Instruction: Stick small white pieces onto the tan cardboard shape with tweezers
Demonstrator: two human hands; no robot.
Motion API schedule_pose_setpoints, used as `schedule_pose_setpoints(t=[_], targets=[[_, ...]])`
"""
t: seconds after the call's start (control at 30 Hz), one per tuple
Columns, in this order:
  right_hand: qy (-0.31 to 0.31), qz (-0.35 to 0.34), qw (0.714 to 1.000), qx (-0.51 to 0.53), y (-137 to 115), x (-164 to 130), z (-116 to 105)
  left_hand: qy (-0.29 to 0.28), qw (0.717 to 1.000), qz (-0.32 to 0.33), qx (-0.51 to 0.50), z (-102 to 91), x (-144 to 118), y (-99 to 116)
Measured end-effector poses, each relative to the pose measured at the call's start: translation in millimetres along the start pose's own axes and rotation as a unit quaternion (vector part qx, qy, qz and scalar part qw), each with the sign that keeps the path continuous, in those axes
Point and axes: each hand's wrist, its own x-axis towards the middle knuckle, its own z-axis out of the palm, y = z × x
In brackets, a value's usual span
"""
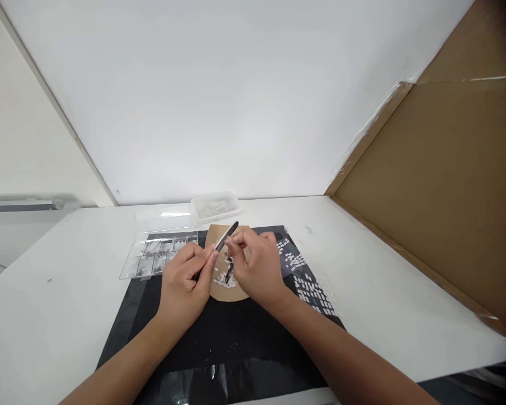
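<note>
My left hand (188,279) is closed around a slim black stick (226,236) with a pale strip along one side. Its rounded dark tip points up and to the right. Close beside that tip, my right hand (257,264) has its thumb and forefinger pinched together; whatever lies between them is too small to make out. Under both hands is a brown paper piece (231,294) with a curved lower edge. Small white pieces (223,280) and a dark, glossy shape (230,270) lie on it, partly hidden by my right hand.
A black mat (219,332) covers the middle of the white table (379,304). Many white pieces (314,292) lie in rows at right. A clear compartment box (130,267) stands left, a white tub (217,207) behind. Cardboard (455,197) rises at right.
</note>
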Motion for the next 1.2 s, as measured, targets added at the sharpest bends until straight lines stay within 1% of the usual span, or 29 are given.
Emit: schedule_pose_setpoints(t=[0.07,0.2,0.3,0.33,0.43,0.47,0.57,0.6,0.7,0.73,0.83,0.97,1.07,1.1,1.2], targets=[[0.018,0.001,1.000,-0.002,-0.3,1.0,-0.9,0.008,1.000,-0.002,0.005,-0.2,-0.4,2.3],[-0.002,-0.012,1.000,0.009,0.2,2.7,-2.7,0.011,1.000,-0.005,0.004,0.0,-0.5,6.0],[0.034,-0.005,0.999,-0.002,0.6,3.7,-3.6,0.014,1.000,-0.002,0.001,0.5,-0.2,5.9],[0.035,-0.007,0.999,-0.003,0.3,3.6,-3.9,0.016,1.000,-0.001,0.001,0.6,-0.2,5.7],[-0.010,-0.006,1.000,0.009,-2.0,2.2,-4.6,0.015,1.000,-0.002,-0.004,0.2,-0.5,5.7],[-0.015,-0.001,1.000,0.014,-3.0,1.7,-4.8,0.015,1.000,-0.004,-0.006,0.0,-0.6,6.0],[0.011,0.011,1.000,0.016,-5.3,1.2,-5.0,0.017,1.000,-0.006,-0.006,-0.7,-0.7,6.7],[0.007,0.009,1.000,0.018,-5.7,1.2,-5.1,0.018,1.000,-0.007,-0.004,-0.7,-0.7,6.7],[-0.036,0.009,0.999,0.031,-6.2,0.9,-5.5,0.016,1.000,-0.005,-0.006,-0.6,-0.8,6.1],[-0.034,0.012,0.999,0.032,-6.2,0.7,-5.5,0.015,1.000,-0.005,-0.009,-0.6,-0.8,5.9],[0.011,0.016,0.999,0.032,-6.0,0.7,-5.3,0.016,1.000,-0.005,-0.013,-1.1,-0.7,6.4],[-0.009,-0.008,1.000,0.027,-4.2,2.6,-5.1,0.009,1.000,-0.010,-0.011,-2.0,-0.7,7.2],[0.035,-0.010,0.999,0.004,-2.0,4.8,-5.9,0.009,1.000,-0.003,-0.011,-1.4,-1.2,6.4],[0.040,-0.009,0.999,0.000,-1.7,4.9,-6.2,0.009,1.000,-0.002,-0.010,-1.1,-1.5,5.7],[0.003,-0.004,1.000,-0.002,-2.8,2.8,-6.4,0.003,1.000,0.003,-0.007,0.1,-2.0,3.5]])
